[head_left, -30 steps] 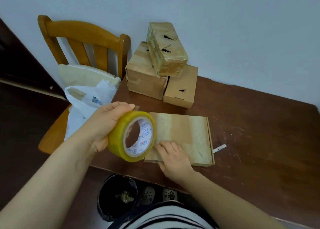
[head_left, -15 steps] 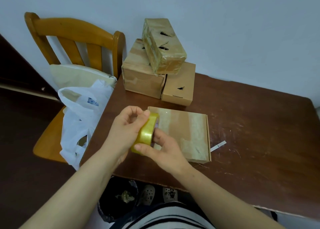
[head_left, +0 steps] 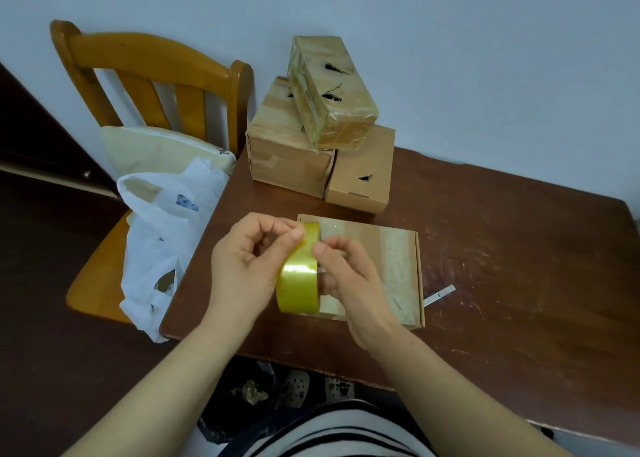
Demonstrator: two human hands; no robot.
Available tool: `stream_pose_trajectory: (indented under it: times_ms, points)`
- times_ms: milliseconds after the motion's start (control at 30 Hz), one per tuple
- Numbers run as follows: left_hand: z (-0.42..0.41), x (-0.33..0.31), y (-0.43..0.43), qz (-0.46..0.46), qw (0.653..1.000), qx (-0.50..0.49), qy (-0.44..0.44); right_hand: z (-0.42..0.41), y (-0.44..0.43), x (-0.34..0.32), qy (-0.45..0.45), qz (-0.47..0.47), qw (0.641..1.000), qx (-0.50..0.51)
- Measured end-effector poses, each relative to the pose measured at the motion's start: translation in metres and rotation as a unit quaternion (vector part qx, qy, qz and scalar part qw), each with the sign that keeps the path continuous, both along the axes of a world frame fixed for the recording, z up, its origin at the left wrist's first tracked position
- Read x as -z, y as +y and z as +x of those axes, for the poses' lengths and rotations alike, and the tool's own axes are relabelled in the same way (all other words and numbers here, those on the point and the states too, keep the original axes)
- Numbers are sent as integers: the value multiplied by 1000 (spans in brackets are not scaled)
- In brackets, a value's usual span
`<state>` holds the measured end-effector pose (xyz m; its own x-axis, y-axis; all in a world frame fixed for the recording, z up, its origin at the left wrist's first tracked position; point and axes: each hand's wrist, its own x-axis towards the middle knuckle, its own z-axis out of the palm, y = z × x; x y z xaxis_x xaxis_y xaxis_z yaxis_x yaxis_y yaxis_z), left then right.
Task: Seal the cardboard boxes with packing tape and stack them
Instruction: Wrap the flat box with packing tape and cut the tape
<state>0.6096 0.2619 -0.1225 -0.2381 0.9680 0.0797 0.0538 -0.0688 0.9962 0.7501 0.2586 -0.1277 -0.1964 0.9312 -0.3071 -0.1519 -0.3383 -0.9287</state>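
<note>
A yellow roll of packing tape point(head_left: 298, 283) is held edge-on between both hands, just above the near left part of a flat cardboard box point(head_left: 388, 259) that lies on the brown table point(head_left: 502, 266). My left hand point(head_left: 246, 266) grips the roll from the left, thumb and fingertips at its top rim. My right hand point(head_left: 346, 276) pinches it from the right. Glossy tape strips cross the flat box's lid. Three boxes are stacked at the back: a taped one point(head_left: 329, 93) lies across two lower ones point(head_left: 287, 152) point(head_left: 363, 172).
A wooden chair point(head_left: 145, 76) stands left of the table with a cream cushion point(head_left: 156, 148) and a white plastic bag point(head_left: 162, 242) on it. A small white strip point(head_left: 440, 295) lies right of the flat box. A dark bin point(head_left: 242, 397) sits under the table's near edge.
My right hand left the flat box's lid and came up to the roll. The roll turned from face-on to edge-on and moved right, over the box.
</note>
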Motion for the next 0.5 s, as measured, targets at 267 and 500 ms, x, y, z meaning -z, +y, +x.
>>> stream_pose_trajectory:
  times_ms: [267, 500]
  points:
    - [4, 5, 1, -8, 1000, -6, -15, -7, 12, -11, -32, 60, 998, 20]
    - [17, 21, 1, -50, 999, -16, -9, -1, 25, -1, -96, -5, 994, 51]
